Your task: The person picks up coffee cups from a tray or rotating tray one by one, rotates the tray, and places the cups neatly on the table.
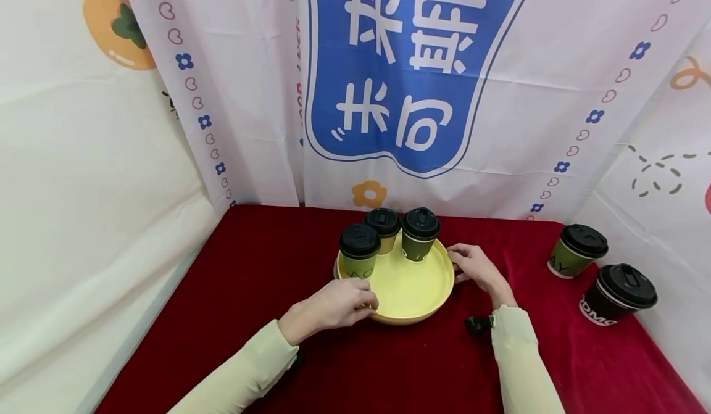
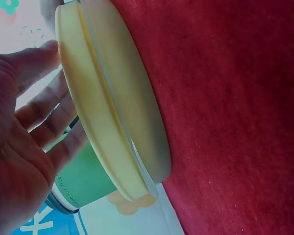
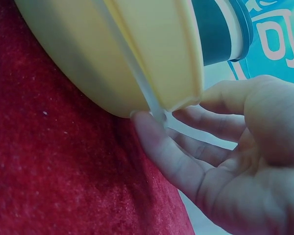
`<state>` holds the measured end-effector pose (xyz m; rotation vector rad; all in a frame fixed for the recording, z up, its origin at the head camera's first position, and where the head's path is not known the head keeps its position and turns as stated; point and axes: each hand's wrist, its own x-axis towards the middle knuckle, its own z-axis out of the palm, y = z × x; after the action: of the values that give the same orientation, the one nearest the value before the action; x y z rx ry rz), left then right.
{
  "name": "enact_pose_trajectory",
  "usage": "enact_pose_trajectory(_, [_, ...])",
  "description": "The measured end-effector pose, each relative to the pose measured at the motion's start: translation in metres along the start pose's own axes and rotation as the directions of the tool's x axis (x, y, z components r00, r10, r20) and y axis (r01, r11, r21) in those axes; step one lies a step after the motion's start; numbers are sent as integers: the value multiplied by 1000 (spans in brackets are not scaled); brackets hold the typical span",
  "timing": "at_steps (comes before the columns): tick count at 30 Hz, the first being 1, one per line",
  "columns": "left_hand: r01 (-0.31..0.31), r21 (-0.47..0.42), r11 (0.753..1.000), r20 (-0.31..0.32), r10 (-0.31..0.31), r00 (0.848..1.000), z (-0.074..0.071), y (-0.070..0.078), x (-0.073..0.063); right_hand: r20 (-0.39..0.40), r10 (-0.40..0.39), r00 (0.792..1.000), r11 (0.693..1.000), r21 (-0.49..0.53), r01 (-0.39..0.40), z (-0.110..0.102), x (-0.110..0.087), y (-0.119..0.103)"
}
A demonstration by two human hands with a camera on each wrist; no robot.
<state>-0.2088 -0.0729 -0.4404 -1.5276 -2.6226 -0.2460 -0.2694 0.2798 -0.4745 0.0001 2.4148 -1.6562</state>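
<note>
Round yellow plastic-looking tray (image 1: pixel 410 287)'s right in between. Left hand (image 1: pixel 336 304) pinches its near-left rim, right hand (image 1: pixel 476 267) its right one.

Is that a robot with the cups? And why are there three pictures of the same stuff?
No robot here! Those are a person's two bare hands. The person wears three cameras. One on the head looks down and makes the wide picture. One on each wrist makes the close-up ones, which is why those look tipped over.

The table has a red cloth. On it is a round yellow tray carrying three cups with black lids. Two more lidded cups are off to the right.

The right hand pinches the tray's edge between thumb and fingers. The left hand is at the rim too, but it's hard to tell whether it grips.
</note>
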Motion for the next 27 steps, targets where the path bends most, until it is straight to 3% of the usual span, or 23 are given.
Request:
enact_pose_trajectory(8, [-35, 44, 998, -11, 36, 999, -1, -2, -1, 0, -7, 1000, 1000, -4, 7, -2, 0, 1])
enact_pose_trajectory(27, [10, -93, 996, 68, -4, 998, -7, -28, -5, -14, -9, 1000, 1000, -4, 9, -4, 2, 4])
